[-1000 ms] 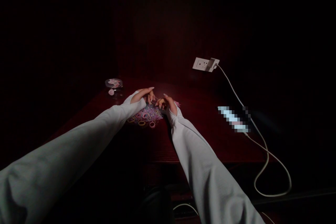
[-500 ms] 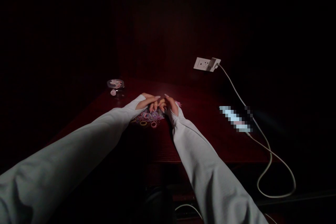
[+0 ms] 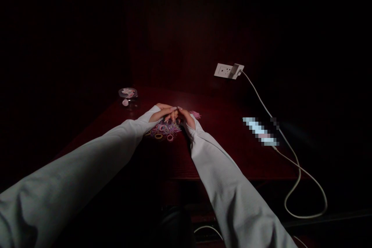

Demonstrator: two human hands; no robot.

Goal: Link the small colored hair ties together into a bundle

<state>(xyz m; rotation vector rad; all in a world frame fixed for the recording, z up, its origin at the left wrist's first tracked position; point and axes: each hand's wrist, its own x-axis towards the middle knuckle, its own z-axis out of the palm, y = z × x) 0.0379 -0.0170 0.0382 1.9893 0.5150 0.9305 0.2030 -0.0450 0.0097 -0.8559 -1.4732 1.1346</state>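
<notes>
My left hand (image 3: 163, 112) and my right hand (image 3: 185, 115) meet above a loose pile of hair ties (image 3: 165, 130) on the dark red table. Both thumbs point inward, and their tips nearly touch. The fingers curl down together beneath them, right over the far side of the pile. Whatever they pinch is too small and dim to make out. The hair ties are mostly thin purple and pink bands, with a few thicker yellow and pink rings at the near edge. Just beyond my right hand lies a small bunch of pink bands (image 3: 195, 114).
A clear container (image 3: 128, 93) with pink pieces stands at the back left. At the right lies a lit, blurred-out device (image 3: 260, 131) on a white cable (image 3: 293, 151), which runs to a charger in the wall socket (image 3: 225, 70). The table's front edge (image 3: 186, 178) is near me.
My two hands have drawn closer, and the gap between the thumbs has narrowed. More of the pink bunch shows beyond my right hand. The other things have stayed put.
</notes>
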